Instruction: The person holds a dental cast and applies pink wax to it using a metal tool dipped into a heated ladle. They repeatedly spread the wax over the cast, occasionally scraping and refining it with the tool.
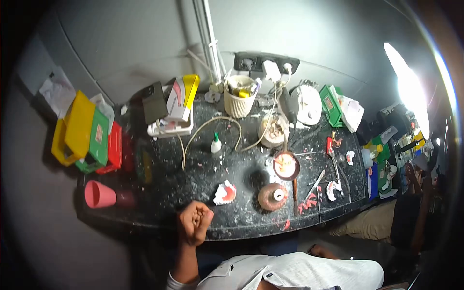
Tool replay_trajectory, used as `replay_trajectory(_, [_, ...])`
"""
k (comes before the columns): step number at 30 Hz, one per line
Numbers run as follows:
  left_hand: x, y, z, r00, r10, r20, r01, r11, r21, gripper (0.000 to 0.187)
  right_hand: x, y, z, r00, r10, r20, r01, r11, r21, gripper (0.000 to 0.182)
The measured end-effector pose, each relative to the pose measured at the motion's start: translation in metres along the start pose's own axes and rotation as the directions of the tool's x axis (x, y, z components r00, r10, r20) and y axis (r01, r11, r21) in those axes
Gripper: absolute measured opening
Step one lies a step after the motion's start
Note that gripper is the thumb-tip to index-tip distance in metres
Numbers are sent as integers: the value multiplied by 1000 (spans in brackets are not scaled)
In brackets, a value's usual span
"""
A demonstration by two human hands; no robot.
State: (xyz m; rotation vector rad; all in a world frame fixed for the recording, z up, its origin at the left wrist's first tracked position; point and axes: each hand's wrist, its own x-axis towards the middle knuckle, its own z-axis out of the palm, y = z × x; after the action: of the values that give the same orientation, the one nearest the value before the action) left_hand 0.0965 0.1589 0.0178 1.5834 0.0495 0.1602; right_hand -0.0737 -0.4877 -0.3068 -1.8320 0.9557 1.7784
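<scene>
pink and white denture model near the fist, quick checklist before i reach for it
1. Left hand free: cannot tell, it is curled in a fist at the bench edge.
2. Right hand located: not ok, only a sliver shows below the bench.
3. Pink and white denture model within sight: ok, it lies on the dark speckled benchtop just beyond the fist.
4. Path to it clear: ok, nothing stands between.
5. Round brown wax block apart from it: ok, a gap shows.
6. Benchtop clean: not ok, pink scraps and white dust lie about.
</scene>
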Motion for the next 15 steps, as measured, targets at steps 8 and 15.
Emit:
replay_trajectory(8, [1, -15, 3, 998, 54, -44, -44, 977, 207, 20, 8, -41, 41, 993, -94, 68, 86, 990, 109, 51])
replay_trajectory(15, [0, -15, 7, 999, 24, 25, -30, 971, 235, 20, 48, -17, 83, 982, -120, 145, 95, 982, 164, 50])
